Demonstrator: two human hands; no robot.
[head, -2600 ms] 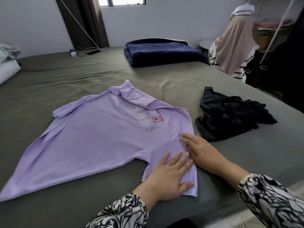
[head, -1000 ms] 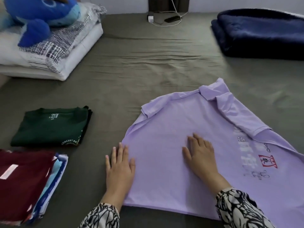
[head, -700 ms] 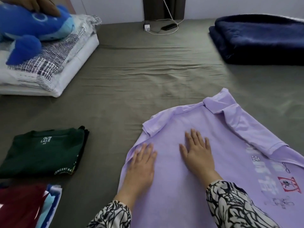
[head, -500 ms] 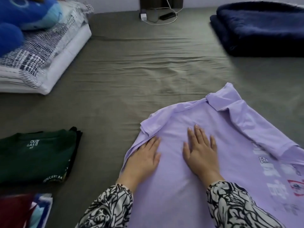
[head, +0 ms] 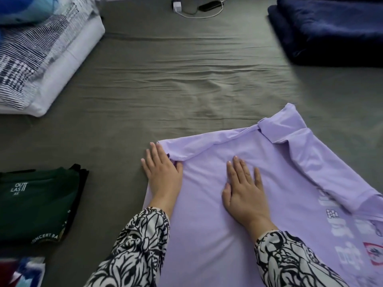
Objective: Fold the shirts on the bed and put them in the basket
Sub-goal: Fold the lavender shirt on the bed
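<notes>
Both flat — left hand (head: 161, 175) at lilac shirt's (head: 279, 183) edge, right hand (head: 244, 189) on it.

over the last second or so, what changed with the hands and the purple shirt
The left hand slid outward from the purple shirt panel to its left edge by the tucked sleeve, fingers flat and partly on the bed sheet. The right hand stayed pressed flat on the middle of the shirt. Nothing was gripped or let go. The folded green shirt stayed put.

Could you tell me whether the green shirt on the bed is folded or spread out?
Folded: the green shirt lies as a compact rectangle, neck label up.
</notes>
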